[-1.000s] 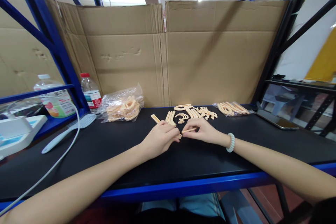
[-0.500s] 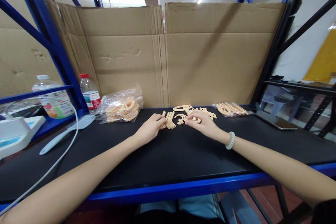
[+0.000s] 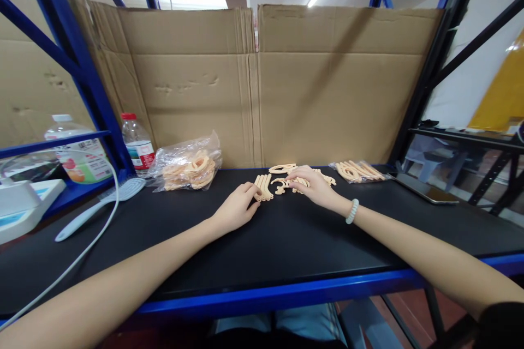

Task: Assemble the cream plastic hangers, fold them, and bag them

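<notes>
My left grip rests on the tabletop, fingertips against the near ends of the strips. I cannot tell whether it pinches one. My right grip lies slack, fingers spread over the curved pieces just right of those strips, grasping nothing I can see. The left bag and right bag flank them.

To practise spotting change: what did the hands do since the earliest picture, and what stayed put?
Both hands moved away from the person: the left hand to the row of beige curved strips, the right hand onto the loose beige pieces. The thin stick once held between them is no longer seen. The clear plastic bag of beige rings and red-capped water bottle stayed.
</notes>
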The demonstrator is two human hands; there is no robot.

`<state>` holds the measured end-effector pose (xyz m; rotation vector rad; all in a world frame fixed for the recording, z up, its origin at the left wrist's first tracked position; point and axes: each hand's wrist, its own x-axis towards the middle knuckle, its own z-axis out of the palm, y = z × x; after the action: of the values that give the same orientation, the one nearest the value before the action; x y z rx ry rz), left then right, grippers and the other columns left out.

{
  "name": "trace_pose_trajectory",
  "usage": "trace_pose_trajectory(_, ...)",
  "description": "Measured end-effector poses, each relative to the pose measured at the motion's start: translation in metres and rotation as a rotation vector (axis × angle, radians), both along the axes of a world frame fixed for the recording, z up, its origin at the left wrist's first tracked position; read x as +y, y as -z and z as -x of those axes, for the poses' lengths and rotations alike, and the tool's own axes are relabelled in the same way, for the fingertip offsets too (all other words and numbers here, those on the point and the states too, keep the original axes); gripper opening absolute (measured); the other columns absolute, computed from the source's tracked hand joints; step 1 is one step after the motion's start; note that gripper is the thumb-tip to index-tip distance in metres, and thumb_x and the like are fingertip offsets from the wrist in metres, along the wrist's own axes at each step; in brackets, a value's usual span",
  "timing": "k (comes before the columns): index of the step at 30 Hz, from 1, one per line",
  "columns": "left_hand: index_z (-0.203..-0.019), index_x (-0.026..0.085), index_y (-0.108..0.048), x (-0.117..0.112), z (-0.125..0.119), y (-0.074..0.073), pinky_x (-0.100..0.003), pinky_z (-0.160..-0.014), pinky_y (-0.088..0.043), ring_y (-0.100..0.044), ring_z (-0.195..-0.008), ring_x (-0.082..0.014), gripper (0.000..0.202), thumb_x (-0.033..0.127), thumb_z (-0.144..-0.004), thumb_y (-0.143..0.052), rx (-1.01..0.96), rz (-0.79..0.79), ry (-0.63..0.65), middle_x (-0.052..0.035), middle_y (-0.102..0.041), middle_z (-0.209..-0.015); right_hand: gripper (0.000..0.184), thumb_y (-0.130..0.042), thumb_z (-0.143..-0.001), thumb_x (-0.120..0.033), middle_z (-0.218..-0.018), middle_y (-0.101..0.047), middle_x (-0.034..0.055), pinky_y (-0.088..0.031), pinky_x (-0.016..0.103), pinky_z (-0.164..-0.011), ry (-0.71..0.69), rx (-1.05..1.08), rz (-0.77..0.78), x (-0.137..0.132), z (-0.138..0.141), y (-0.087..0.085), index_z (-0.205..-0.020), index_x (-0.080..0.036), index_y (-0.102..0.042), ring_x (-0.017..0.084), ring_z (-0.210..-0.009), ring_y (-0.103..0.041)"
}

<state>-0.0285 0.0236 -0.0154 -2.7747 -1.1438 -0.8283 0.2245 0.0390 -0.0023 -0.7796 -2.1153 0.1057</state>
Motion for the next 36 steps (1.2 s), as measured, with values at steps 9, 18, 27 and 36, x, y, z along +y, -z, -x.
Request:
trace_pose_trajectory(9,-0.136,0.017,-0.039,-0.010,-0.009,-0.001,-0.044,-0.109,-0.028,-0.033,-0.133,-0.0261,0.054,0.049,-0.093,-0.037,0.244,0.124,0.117,-0.0118,-0.039,-0.144,0.008,-0.063,-0.084,-0.022,-0.091,-0.065,0.0059,-0.043,0.039,-0.088,0.053,-0.150,-0.089,0.037,0.007,0.021,-0.089,-0.019,-0.069,0.021,-0.094,-0.054)
trace_pose_trajectory(18,-0.145,0.017,-0.024,-0.010,-0.008,-0.004,-0.045,-0.113,-0.018,-0.016,-0.140,-0.0252,0.068,0.059,-0.092,-0.026,0.353,0.254,0.066,-0.0097,-0.020,-0.152,0.015,-0.058,-0.086,-0.015,-0.100,-0.064,0.0081,-0.045,0.038,-0.088,0.037,-0.127,0.017,0.036,0.000,0.015,-0.097,-0.017,-0.067,0.020,-0.096,-0.057)
trace_pose_trajectory(27,-0.145,0.018,-0.025,-0.010,-0.007,-0.003,-0.044,-0.113,-0.019,-0.016,-0.140,-0.0256,0.068,0.060,-0.091,-0.028,0.309,0.233,0.064,-0.0088,-0.021,-0.151,0.020,-0.056,-0.086,-0.031,-0.091,-0.064,0.0062,-0.048,0.029,-0.069,0.095,-0.265,0.080,0.027,-0.059,-0.010,-0.098,-0.018,-0.066,0.016,-0.075,-0.058)
trace_pose_trajectory(36,-0.145,0.018,-0.026,-0.009,-0.006,-0.003,-0.045,-0.113,-0.019,-0.019,-0.139,-0.0262,0.068,0.060,-0.091,-0.028,0.307,0.259,0.055,-0.0093,-0.023,-0.151,0.030,-0.061,-0.084,-0.039,-0.108,-0.056,0.0085,-0.046,0.033,-0.081,0.096,-0.521,0.055,0.021,-0.036,0.002,-0.107,-0.020,-0.064,0.020,-0.089,-0.058)
